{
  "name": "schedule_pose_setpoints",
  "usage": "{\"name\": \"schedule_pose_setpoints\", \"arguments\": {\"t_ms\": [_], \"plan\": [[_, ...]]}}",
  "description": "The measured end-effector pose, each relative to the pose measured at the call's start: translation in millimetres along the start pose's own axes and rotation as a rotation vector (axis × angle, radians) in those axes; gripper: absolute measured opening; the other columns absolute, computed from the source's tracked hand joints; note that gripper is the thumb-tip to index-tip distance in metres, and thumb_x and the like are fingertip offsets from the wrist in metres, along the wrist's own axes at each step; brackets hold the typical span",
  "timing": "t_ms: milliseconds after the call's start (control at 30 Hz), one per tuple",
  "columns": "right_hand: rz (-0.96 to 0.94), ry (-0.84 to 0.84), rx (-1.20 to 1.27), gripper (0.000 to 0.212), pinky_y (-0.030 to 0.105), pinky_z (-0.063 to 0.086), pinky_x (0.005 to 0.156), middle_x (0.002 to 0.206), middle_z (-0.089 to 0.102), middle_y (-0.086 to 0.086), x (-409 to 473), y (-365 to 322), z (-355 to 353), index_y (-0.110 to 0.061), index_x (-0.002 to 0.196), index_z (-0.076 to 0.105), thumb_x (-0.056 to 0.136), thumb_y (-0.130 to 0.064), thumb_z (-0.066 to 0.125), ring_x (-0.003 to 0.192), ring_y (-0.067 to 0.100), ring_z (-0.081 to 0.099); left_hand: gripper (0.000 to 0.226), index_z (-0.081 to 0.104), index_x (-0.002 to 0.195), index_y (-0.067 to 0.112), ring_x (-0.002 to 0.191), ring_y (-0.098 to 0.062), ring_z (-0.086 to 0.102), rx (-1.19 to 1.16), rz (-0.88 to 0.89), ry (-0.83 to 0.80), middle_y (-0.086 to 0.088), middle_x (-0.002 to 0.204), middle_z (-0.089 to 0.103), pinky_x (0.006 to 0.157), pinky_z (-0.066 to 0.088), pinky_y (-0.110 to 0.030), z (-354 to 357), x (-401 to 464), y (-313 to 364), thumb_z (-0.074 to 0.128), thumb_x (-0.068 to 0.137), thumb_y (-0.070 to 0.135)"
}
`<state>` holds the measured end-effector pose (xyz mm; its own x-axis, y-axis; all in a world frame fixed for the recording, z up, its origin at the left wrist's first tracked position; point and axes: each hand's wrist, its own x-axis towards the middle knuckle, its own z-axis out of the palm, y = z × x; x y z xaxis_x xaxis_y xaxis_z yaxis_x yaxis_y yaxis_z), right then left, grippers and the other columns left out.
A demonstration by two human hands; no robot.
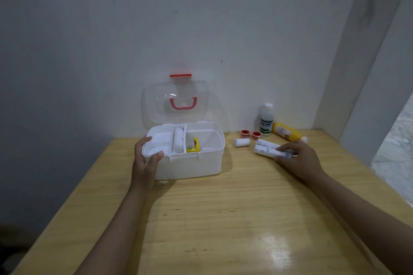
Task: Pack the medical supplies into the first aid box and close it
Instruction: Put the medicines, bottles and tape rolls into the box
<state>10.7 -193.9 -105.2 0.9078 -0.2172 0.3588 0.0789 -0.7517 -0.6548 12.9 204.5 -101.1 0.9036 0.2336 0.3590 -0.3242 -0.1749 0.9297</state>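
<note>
On a table (223,219) at centre frame, the box (190,163) is steadied at its left end by the left hand (145,163), fingers curled over the rim, its lid (176,102) raised. Right of centre, two rolls (267,148) lie side by side, long axes running left-right; the nearer one is pinched by the right hand (299,158). The box is judged a short carry to the left.

First aid box (196,163) near desk (223,219) back edge, lid up against wall; one roll (178,139) inside. Right of it: small roll (242,142), two tapes (245,133), long rolls (267,149); two bottles (266,121) toward back right corner
</note>
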Motion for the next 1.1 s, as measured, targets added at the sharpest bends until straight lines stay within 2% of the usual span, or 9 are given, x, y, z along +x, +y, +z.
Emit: {"name": "schedule_pose_setpoints", "arguments": {"t_ms": [100, 200, 300, 467, 533, 633, 767, 933, 1100], "plan": [[-0.088, 0.031, 0.064, 0.027, 0.026, 0.047, 0.074, 0.102, 0.065, 0.006, 2, -15, -13, -0.017, 0.091, 0.074, 0.066, -0.014, 0.082, 0.090, 0.022, 0.060, 0.082, 0.039, 0.130, 0.023, 0.111, -0.023, 0.048, -0.008, 0.000, -0.005, -0.002, 0.135, 0.044, 0.063, 0.043, -0.009, 0, 0, 0, 0.052, 0.056, 0.054], [-0.240, 0.047, 0.102, 0.026, 0.028, 0.049, 0.073, 0.093, 0.066, 0.006, 10, -49, -31, -0.019, 0.086, 0.073, 0.063, -0.011, 0.084, 0.085, 0.021, 0.062, 0.080, 0.039, 0.130, 0.025, 0.113, -0.025, 0.049, -0.016, -0.008, -0.009, -0.004, 0.137, 0.044, 0.064, 0.043, -0.015, 0, 0, -2, 0.053, 0.056, 0.055], [-0.378, -0.016, 0.074, 0.024, 0.027, 0.050, 0.072, 0.094, 0.064, 0.002, 24, -94, -45, -0.020, 0.085, 0.073, 0.065, -0.012, 0.083, 0.084, 0.016, 0.061, 0.077, 0.040, 0.128, 0.029, 0.112, -0.026, 0.049, -0.028, -0.026, -0.011, -0.004, 0.134, 0.044, 0.065, 0.043, -0.019, 1, -1, -2, 0.053, 0.056, 0.055], [-0.607, -0.213, -0.212, 0.021, 0.032, 0.053, 0.075, 0.104, 0.063, -0.001, 56, -166, -31, -0.019, 0.089, 0.073, 0.069, -0.017, 0.079, 0.089, 0.015, 0.059, 0.070, 0.039, 0.122, 0.038, 0.110, -0.027, 0.049, -0.036, -0.054, -0.031, 0.000, 0.130, 0.043, 0.068, 0.046, -0.027, -1, -3, 1, 0.054, 0.056, 0.055], [-0.684, -0.306, -0.376, 0.021, 0.032, 0.052, 0.076, 0.105, 0.063, -0.001, 67, -188, -14, -0.019, 0.091, 0.073, 0.071, -0.015, 0.076, 0.091, 0.016, 0.059, 0.072, 0.040, 0.124, 0.035, 0.110, -0.025, 0.049, -0.041, -0.051, -0.031, 0.000, 0.130, 0.043, 0.067, 0.045, -0.024, -1, -3, 2, 0.055, 0.056, 0.055], [-0.717, -0.433, -0.572, 0.023, 0.031, 0.052, 0.079, 0.108, 0.061, 0.001, 80, -207, 13, -0.016, 0.093, 0.073, 0.072, -0.006, 0.072, 0.094, 0.019, 0.058, 0.073, 0.040, 0.124, 0.033, 0.106, -0.022, 0.051, -0.055, -0.048, -0.033, 0.001, 0.127, 0.044, 0.066, 0.046, -0.022, -1, -3, 3, 0.056, 0.056, 0.054], [-0.695, -0.555, -0.639, 0.023, 0.030, 0.050, 0.082, 0.107, 0.062, 0.003, 91, -215, 44, -0.013, 0.091, 0.073, 0.072, -0.001, 0.070, 0.096, 0.021, 0.057, 0.075, 0.040, 0.127, 0.029, 0.105, -0.019, 0.050, -0.050, -0.038, -0.018, 0.002, 0.129, 0.043, 0.060, 0.045, -0.008, 0, -3, 2, 0.057, 0.057, 0.051], [-0.660, -0.664, -0.687, 0.026, 0.032, 0.050, 0.085, 0.107, 0.065, 0.004, 94, -215, 70, -0.014, 0.095, 0.073, 0.072, -0.002, 0.073, 0.098, 0.022, 0.057, 0.072, 0.040, 0.127, 0.030, 0.107, -0.020, 0.049, -0.037, -0.035, -0.013, 0.000, 0.131, 0.043, 0.060, 0.048, -0.011, 0, 0, 0, 0.058, 0.059, 0.049], [-0.679, -0.657, -0.710, 0.028, 0.032, 0.050, 0.076, 0.106, 0.064, 0.001, 91, -208, 83, -0.020, 0.092, 0.074, 0.066, -0.011, 0.079, 0.100, 0.021, 0.051, 0.073, 0.037, 0.125, 0.035, 0.107, -0.022, 0.050, -0.015, -0.037, -0.016, 0.001, 0.129, 0.041, 0.060, 0.050, -0.017, -1, 0, -1, 0.054, 0.056, 0.055]]}}
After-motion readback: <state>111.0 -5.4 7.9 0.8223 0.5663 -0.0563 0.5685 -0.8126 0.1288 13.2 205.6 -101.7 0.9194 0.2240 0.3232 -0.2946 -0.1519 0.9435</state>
